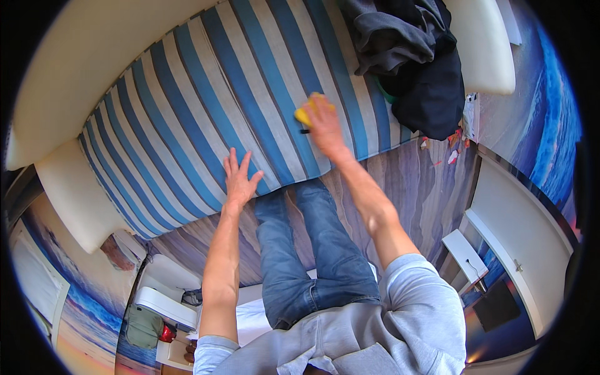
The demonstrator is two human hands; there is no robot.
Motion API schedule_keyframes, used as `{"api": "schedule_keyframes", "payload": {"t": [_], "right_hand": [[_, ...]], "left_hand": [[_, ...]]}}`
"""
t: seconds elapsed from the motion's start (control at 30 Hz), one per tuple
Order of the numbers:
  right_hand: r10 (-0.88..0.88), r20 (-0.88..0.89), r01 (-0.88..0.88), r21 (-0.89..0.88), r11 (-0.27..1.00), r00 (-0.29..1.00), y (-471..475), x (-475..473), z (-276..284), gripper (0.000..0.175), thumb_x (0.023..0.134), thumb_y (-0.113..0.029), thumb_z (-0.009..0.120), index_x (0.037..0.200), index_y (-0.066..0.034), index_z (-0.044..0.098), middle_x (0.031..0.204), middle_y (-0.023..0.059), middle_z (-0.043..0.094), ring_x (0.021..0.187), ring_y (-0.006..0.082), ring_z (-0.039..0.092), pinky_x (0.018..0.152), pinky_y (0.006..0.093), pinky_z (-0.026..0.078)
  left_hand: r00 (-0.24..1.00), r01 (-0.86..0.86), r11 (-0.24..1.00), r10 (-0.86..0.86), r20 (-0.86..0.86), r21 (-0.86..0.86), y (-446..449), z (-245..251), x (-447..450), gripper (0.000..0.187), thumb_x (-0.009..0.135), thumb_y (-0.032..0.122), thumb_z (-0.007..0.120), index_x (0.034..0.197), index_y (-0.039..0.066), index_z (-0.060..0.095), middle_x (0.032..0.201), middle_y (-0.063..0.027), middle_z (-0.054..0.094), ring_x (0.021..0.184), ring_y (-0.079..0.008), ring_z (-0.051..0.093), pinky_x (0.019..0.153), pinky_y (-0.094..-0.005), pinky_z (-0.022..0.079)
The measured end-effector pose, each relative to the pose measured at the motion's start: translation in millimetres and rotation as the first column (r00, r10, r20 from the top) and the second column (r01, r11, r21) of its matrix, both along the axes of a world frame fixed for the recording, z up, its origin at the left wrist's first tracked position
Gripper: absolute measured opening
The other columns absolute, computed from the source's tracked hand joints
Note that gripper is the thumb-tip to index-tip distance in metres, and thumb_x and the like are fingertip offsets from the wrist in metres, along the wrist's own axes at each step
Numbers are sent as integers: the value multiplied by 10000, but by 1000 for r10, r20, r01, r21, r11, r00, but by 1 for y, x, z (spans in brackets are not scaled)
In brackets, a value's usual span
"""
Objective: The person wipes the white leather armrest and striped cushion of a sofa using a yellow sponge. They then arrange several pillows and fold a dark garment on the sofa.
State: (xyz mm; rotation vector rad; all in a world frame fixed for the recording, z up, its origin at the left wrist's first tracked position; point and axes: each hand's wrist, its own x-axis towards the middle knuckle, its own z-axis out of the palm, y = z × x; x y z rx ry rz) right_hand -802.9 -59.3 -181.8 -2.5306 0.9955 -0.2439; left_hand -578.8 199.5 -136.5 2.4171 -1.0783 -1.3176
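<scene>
Beneath both hands lies a sofa seat in blue and pale grey striped fabric [187, 117]. My right hand [323, 124] is closed over a yellow sponge or cloth [303, 116], held against the stripes right of the middle. A small dark part [305, 131] shows beside the yellow thing; I cannot tell what it is. My left hand [240, 183] rests with spread fingers on the front edge of the seat and holds nothing.
Dark grey and black clothing [417, 70] is heaped at the seat's right end. Cream sofa arms [483, 51] and a cream backrest [84, 56] border the seat. Torn scraps [453, 157] lie on the wood-patterned floor [398, 183]. A white door [520, 229] stands at right.
</scene>
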Motion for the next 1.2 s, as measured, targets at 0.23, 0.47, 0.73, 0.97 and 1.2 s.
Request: {"api": "schedule_keyframes", "payload": {"t": [0.23,0.47,0.73,0.97,1.2], "right_hand": [[-231,-73,226,-66,972,970,-5,-44,6,682,898,-79,798,1557,-109,627,1706,243,488,1608,488,421,1266,638,378],[353,165,-375,125,919,921,128,80,-9,552,982,-142,652,1530,-79,633,1717,202,494,1658,430,398,1326,614,331],[211,127,-225,112,968,969,105,-28,-9,609,946,-47,678,1549,-112,622,1718,174,509,1623,402,460,1284,595,378],[-354,-199,339,-106,935,914,49,-147,16,725,944,-50,760,1640,-135,575,1755,228,445,1628,479,412,1296,643,353],[-160,17,158,91,983,987,212,-26,-18,682,953,-68,725,1620,-139,597,1736,218,495,1628,491,427,1301,665,346]], "left_hand": [[991,29,989,-10,-133,143,-16,-1,2,891,997,455,822,1767,275,412,1926,-102,56,1761,-421,20,1355,-639,294],[994,103,994,-103,19,41,21,1,27,906,1016,303,792,1794,215,336,1895,-47,252,1754,-344,175,1341,-634,286],[948,209,978,-207,241,19,49,-7,13,953,1001,281,806,1803,221,296,1907,-49,190,1748,-405,145,1272,-752,279],[939,214,975,-187,289,-65,59,-16,3,983,1013,320,791,1821,208,242,1915,-75,152,1747,-441,114,1262,-782,246],[965,217,971,-199,171,-97,57,-3,28,798,1022,159,758,1750,205,433,1881,-111,248,1730,-413,204,1293,-686,279]]}}
